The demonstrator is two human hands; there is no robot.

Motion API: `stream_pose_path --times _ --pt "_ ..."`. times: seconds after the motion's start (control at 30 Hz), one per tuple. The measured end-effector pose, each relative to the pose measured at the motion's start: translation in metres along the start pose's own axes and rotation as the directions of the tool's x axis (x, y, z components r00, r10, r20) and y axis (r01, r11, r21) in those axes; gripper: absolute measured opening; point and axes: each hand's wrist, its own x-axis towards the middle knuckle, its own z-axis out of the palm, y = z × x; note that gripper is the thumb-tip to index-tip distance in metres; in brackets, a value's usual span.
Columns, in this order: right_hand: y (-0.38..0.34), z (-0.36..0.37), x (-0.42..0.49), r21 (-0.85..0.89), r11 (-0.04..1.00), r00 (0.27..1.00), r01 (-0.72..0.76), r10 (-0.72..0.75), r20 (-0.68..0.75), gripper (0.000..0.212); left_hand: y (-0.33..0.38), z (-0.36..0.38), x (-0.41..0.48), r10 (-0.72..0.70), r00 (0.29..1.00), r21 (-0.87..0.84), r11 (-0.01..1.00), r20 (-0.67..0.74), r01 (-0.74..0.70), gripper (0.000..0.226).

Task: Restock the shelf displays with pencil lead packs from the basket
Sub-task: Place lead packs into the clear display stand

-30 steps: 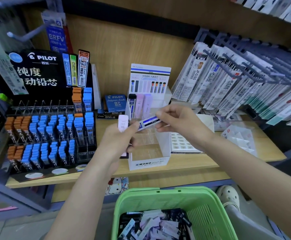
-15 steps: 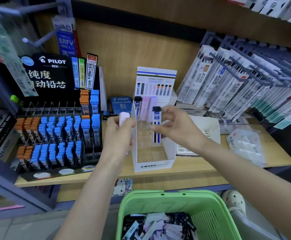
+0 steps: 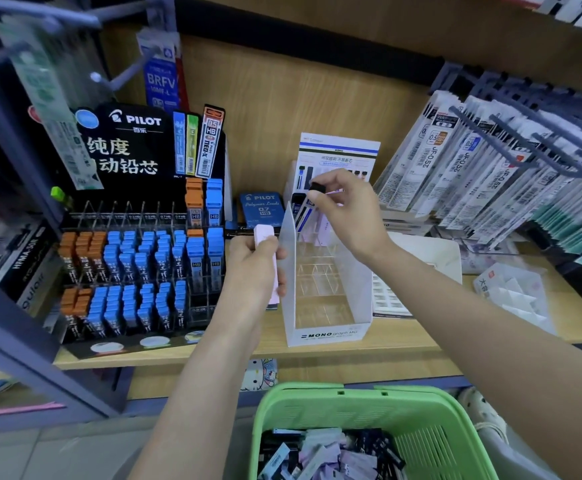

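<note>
In the head view, the only view supplied, we note that the right hand has carried the blue-striped pack from a level position beside the left hand, through an upright position over the middle of the MONO display, to the rear row of that display. The thumb and forefinger now pinch the pack by its black cap, and its body hangs downward behind the translucent left wall. We cannot confirm whether the lower end has entered a compartment, because the wall blurs it; it appears to be just beside the packs already standing at the back. The left hand has kept its place, with its fingers curled around a pink pack held upright against the outside of the left wall. We judge that the current step is seating the striped pack and that the pink pack is next in line. The front compartments of the display show no stock, and the green basket below the shelf holds many loose packs, so we judge the restocking to be at an early stage
</note>
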Motion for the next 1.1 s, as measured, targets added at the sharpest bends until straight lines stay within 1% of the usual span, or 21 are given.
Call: stream_pose_path --times 0.13,0.23,0.33,0.4,0.53,0.6,0.67,0.7,0.73,0.77,0.83,0.9,1.0,1.1 --pt "0.004 0.000 0.002 -0.099 0.994 0.993 -0.053 0.062 0.098 0.015 0.001 -0.001 0.001 -0.059 0.998 -0.018 0.998 0.014 0.059 0.008" --pt "0.002 -0.001 0.005 -0.273 0.960 0.989 0.056 -0.015 0.148 0.014 0.001 -0.001 0.001 -0.072 0.997 -0.025 0.997 0.017 0.072 0.006" --pt "0.000 0.001 0.009 -0.422 0.891 0.980 0.166 -0.104 0.168 0.018 0.003 -0.001 0.000 -0.078 0.997 -0.048 0.996 0.021 0.079 0.005" --pt "-0.001 0.002 0.010 -0.461 0.867 0.977 0.191 -0.121 0.178 0.020 0.006 0.000 0.000 -0.087 0.996 -0.070 0.994 0.027 0.089 0.008" --pt "-0.004 0.004 0.003 -0.495 0.852 0.981 0.172 -0.103 0.164 0.022 0.011 0.000 -0.002 -0.112 0.993 -0.177 0.977 0.042 0.118 0.017" --pt "-0.008 0.004 -0.007 -0.440 0.881 0.984 0.174 -0.135 0.119 0.019 0.012 -0.002 -0.003 -0.124 0.991 -0.198 0.971 0.047 0.131 0.023" --pt "-0.018 0.002 -0.020 -0.278 0.950 0.988 0.143 -0.122 0.091 0.013 0.012 -0.003 -0.005 -0.130 0.990 -0.166 0.976 0.061 0.139 0.025" --pt "-0.024 0.001 -0.027 -0.189 0.977 0.989 0.104 -0.081 0.123 0.012 0.011 -0.003 -0.006 -0.132 0.989 -0.132 0.981 0.074 0.140 0.025" --pt "-0.029 -0.001 -0.033 -0.119 0.991 0.983 0.054 -0.031 0.184 0.014 0.011 -0.003 -0.006 -0.132 0.987 -0.090 0.986 0.089 0.140 0.024" --pt "-0.032 -0.003 -0.039 -0.084 0.996 0.967 0.006 0.016 0.256 0.015 0.009 -0.003 -0.007 -0.128 0.986 -0.047 0.990 0.102 0.133 0.023" --pt "-0.036 -0.008 -0.047 -0.057 0.997 0.928 -0.057 0.074 0.366 0.015 0.006 -0.003 -0.007 -0.108 0.986 0.014 0.994 0.130 0.107 0.018" --pt "-0.038 -0.014 -0.050 -0.006 0.993 0.909 -0.121 0.114 0.401 0.010 0.003 -0.004 -0.005 -0.100 0.986 0.034 0.995 0.133 0.097 0.009" --pt "-0.039 -0.025 -0.050 0.071 0.969 0.905 -0.236 0.193 0.378 0.005 0.001 -0.004 -0.004 -0.074 0.989 -0.002 0.997 0.126 0.075 0.013" --pt "-0.038 -0.036 -0.053 0.211 0.919 0.916 -0.332 0.260 0.305 0.004 0.003 -0.005 -0.006 -0.035 0.994 -0.117 0.992 0.108 0.048 0.007"
